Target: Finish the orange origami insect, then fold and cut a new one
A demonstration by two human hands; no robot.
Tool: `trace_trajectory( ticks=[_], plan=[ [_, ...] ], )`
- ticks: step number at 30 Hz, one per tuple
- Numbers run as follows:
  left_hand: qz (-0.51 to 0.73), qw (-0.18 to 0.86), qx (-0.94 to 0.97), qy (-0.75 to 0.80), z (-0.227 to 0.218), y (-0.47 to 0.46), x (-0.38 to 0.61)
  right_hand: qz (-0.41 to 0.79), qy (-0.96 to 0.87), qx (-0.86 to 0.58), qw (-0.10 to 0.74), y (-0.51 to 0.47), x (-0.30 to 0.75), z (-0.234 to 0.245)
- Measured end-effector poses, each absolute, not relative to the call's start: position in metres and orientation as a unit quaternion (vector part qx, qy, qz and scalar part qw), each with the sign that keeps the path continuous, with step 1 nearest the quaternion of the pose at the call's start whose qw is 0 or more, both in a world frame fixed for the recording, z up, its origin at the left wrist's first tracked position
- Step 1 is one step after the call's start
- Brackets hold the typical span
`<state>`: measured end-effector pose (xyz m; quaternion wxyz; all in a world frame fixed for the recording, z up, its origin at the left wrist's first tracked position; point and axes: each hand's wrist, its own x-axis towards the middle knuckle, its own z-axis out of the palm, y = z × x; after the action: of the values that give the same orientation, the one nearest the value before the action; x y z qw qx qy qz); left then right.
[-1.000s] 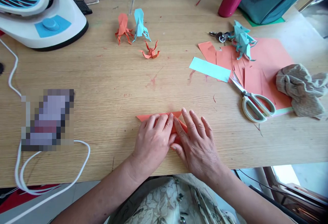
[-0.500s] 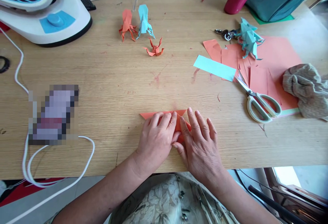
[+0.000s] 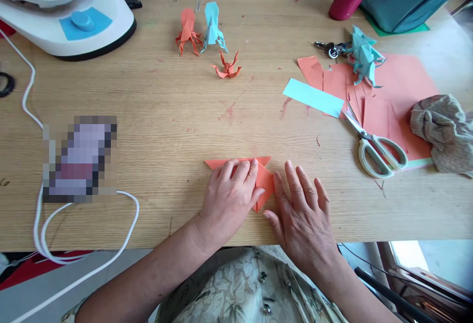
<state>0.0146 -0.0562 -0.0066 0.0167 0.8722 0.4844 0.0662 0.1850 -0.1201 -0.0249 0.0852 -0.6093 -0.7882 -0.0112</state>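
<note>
A folded piece of orange paper (image 3: 264,181) lies flat near the table's front edge, a long pointed strip along its top and a diamond-like flap at the right. My left hand (image 3: 232,190) rests over its left part with curled fingers, holding it against the tabletop and hiding much of it. The left thumb presses on the flap. Just right of the paper, my right hand (image 3: 301,205) lies with fingers stretched out and apart; its index fingertip is at the flap's right edge.
Beyond my hands stand orange (image 3: 188,32) and light-blue (image 3: 212,26) origami figures and a small orange one (image 3: 228,66). To the right are scissors (image 3: 375,148), a blue strip (image 3: 313,97), orange sheets (image 3: 414,81) and a cloth (image 3: 441,128). A phone (image 3: 81,160) and fan (image 3: 84,22) are left.
My right hand has slid right and slightly toward me, off the paper, uncovering the flap. My left hand stays on the paper. The whole view has shifted slightly.
</note>
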Motion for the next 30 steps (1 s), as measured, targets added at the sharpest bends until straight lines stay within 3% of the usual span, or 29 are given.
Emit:
trace_trajectory(
  ticks=[16,30],
  plan=[
    [0.078,0.036,0.867,0.491,-0.01,-0.056,0.014,0.035,-0.845,-0.527,0.083,-0.1,0.193,-0.021],
    [0.075,0.048,0.868,0.489,-0.01,-0.056,0.013,0.028,-0.833,-0.54,0.118,-0.083,0.189,-0.026]
  ],
)
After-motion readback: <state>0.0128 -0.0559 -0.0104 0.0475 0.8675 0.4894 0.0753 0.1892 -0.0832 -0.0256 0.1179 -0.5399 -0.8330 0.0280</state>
